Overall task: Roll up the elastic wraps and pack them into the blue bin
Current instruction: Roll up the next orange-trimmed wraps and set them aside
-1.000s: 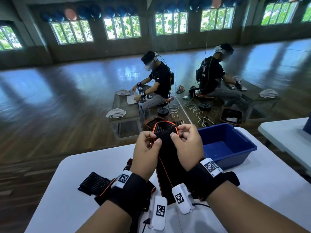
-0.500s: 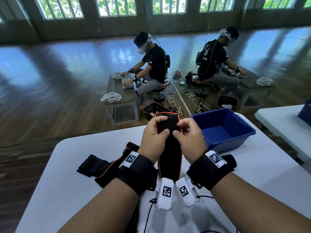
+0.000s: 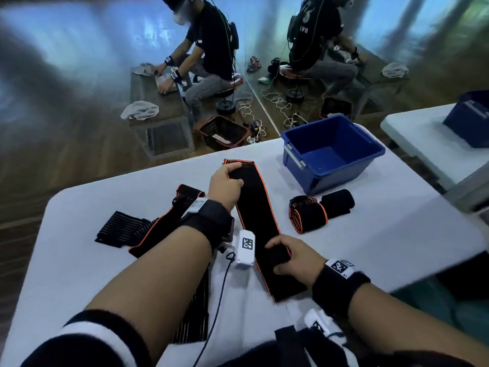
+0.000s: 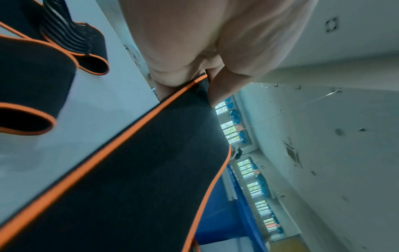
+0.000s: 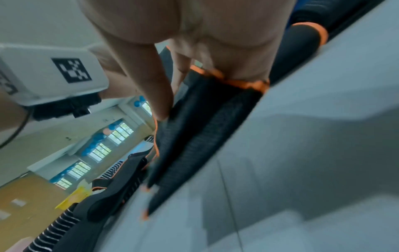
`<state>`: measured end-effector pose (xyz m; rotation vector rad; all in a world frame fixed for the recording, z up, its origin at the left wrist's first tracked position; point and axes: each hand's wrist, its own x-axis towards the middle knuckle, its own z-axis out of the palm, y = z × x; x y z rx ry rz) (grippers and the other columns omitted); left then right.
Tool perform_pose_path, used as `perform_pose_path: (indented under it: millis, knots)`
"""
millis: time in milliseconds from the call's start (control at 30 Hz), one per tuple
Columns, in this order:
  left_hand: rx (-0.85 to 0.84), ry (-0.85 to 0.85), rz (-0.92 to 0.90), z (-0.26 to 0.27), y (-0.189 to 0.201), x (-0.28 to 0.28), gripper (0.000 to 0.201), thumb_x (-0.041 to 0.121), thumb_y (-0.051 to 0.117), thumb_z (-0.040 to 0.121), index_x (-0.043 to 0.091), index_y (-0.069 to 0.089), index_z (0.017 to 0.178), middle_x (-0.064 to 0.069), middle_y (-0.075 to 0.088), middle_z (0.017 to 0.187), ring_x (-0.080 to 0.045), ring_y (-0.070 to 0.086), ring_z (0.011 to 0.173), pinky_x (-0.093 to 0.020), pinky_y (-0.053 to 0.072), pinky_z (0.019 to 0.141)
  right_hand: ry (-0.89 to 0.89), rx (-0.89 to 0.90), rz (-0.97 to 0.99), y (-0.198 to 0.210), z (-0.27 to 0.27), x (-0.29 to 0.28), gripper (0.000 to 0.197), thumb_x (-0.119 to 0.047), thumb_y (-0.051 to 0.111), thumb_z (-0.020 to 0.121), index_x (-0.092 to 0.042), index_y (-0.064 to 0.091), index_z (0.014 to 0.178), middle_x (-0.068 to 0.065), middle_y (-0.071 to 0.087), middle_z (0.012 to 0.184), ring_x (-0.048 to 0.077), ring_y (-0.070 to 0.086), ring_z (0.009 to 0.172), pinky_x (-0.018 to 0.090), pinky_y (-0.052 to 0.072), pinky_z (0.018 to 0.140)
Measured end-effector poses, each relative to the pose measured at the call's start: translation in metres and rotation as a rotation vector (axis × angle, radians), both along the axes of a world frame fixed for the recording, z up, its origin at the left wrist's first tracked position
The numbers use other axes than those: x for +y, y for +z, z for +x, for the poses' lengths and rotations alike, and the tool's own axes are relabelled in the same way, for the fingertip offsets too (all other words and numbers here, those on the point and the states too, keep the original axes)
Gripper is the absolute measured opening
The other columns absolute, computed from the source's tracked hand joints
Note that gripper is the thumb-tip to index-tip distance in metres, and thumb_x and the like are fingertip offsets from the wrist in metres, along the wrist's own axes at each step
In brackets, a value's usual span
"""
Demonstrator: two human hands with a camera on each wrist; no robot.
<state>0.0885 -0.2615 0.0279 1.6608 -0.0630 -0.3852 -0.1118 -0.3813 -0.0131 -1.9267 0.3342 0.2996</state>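
Note:
A long black elastic wrap with orange edging [image 3: 255, 207] lies stretched out flat on the white table [image 3: 370, 247]. My left hand [image 3: 225, 185] grips the wrap near its far end, thumb on top [image 4: 218, 88]. My right hand [image 3: 287, 256] grips its near part, where the fabric is bunched [image 5: 207, 109]. Two rolled wraps [image 3: 308, 214] [image 3: 337, 202] lie just in front of the blue bin [image 3: 370, 152], which stands at the table's far right with nothing seen inside.
More unrolled black wraps [image 3: 148, 229] lie in a heap at my left, one striped strip [image 3: 193, 313] running toward me. A second white table [image 3: 423, 144] stands at the right. Beyond the table's far edge are a person on a stool and a mirror.
The wrap, held up by both hands at its top end, now lies flat on the table. My right hand has slid down to its near part; my left stays near the far end.

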Motion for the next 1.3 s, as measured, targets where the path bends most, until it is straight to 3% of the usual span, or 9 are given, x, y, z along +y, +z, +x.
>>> perform_pose_path:
  millis: [100,200,267,533,633,767,967,1167,1300]
  knots:
    - [0.041,-0.082,0.139,0.003,-0.026,-0.002,0.049,-0.016,0.050,0.083,0.020,0.069,0.109,-0.014,0.066,0.104,-0.029,0.064,0.086,-0.038,0.055,0.074,-0.059,0.088,0.004,-0.013,-0.018,-0.003,0.045,0.009,0.075,0.074,-0.024,0.065,0.104,-0.002,0.067,0.095,-0.001,0.065,0.076,0.017,0.053,0.070]
    - [0.063,-0.140,0.258,0.002,-0.043,-0.002,0.046,-0.017,0.049,0.087,0.019,0.068,0.107,-0.011,0.063,0.089,-0.020,0.059,0.070,-0.022,0.051,0.059,-0.058,0.158,-0.152,-0.025,-0.032,-0.004,0.042,-0.009,0.077,0.078,-0.031,0.063,0.111,-0.002,0.064,0.107,0.014,0.065,0.094,0.027,0.057,0.083]
    - [0.023,-0.173,0.354,0.003,-0.054,-0.002,0.044,-0.016,0.053,0.086,0.016,0.071,0.109,-0.009,0.066,0.091,-0.018,0.061,0.077,-0.012,0.048,0.059,0.028,0.220,-0.304,-0.029,-0.037,-0.001,0.045,-0.019,0.072,0.084,-0.034,0.057,0.124,-0.002,0.053,0.112,0.016,0.060,0.097,0.022,0.051,0.084]
    - [-0.036,-0.086,0.419,0.014,-0.067,-0.008,0.042,-0.007,0.058,0.076,0.031,0.072,0.087,-0.002,0.073,0.102,-0.024,0.070,0.094,-0.037,0.057,0.091,-0.017,0.233,-0.401,-0.027,-0.044,0.007,0.055,-0.031,0.060,0.093,-0.022,0.036,0.142,0.004,0.033,0.134,0.026,0.056,0.112,0.035,0.047,0.101]
    - [-0.072,-0.089,0.491,0.001,-0.056,-0.005,0.037,0.000,0.062,0.081,0.026,0.073,0.106,0.000,0.066,0.121,-0.023,0.065,0.112,-0.034,0.052,0.099,0.018,0.211,-0.421,-0.026,-0.047,-0.001,0.055,-0.032,0.059,0.094,-0.019,0.036,0.142,0.003,0.037,0.137,0.023,0.053,0.118,0.033,0.043,0.103]
    - [-0.186,-0.186,0.602,-0.043,-0.051,0.011,0.034,0.013,0.062,0.087,0.026,0.067,0.118,0.004,0.060,0.124,-0.016,0.061,0.108,-0.030,0.048,0.089,0.005,0.180,-0.379,-0.031,-0.049,-0.017,0.048,-0.032,0.061,0.093,-0.020,0.043,0.136,0.000,0.044,0.132,0.018,0.056,0.112,0.035,0.047,0.102]
    - [0.087,-0.300,0.512,-0.145,-0.085,0.049,0.012,0.021,0.063,0.085,0.031,0.070,0.085,0.003,0.072,0.079,-0.018,0.070,0.071,-0.047,0.060,0.078,0.033,0.079,-0.326,-0.040,-0.052,-0.033,0.029,-0.021,0.063,0.092,-0.023,0.053,0.119,-0.008,0.054,0.114,0.006,0.059,0.089,0.028,0.052,0.087]
    - [0.180,-0.129,0.408,-0.193,-0.103,0.057,0.017,0.028,0.062,0.074,0.036,0.072,0.084,0.003,0.073,0.074,-0.023,0.074,0.072,-0.049,0.061,0.077,0.067,0.024,-0.295,-0.048,-0.053,-0.040,0.024,-0.008,0.062,0.088,-0.021,0.059,0.107,-0.004,0.060,0.106,0.009,0.064,0.081,0.003,0.042,0.065]
    - [0.167,-0.080,0.392,-0.208,-0.101,0.054,0.019,0.012,0.061,0.077,0.022,0.073,0.087,0.000,0.075,0.082,-0.020,0.074,0.078,-0.046,0.061,0.080,0.125,0.006,-0.267,-0.051,-0.053,-0.044,0.026,-0.005,0.058,0.089,-0.020,0.059,0.109,-0.003,0.060,0.107,0.008,0.064,0.080,0.007,0.043,0.066]
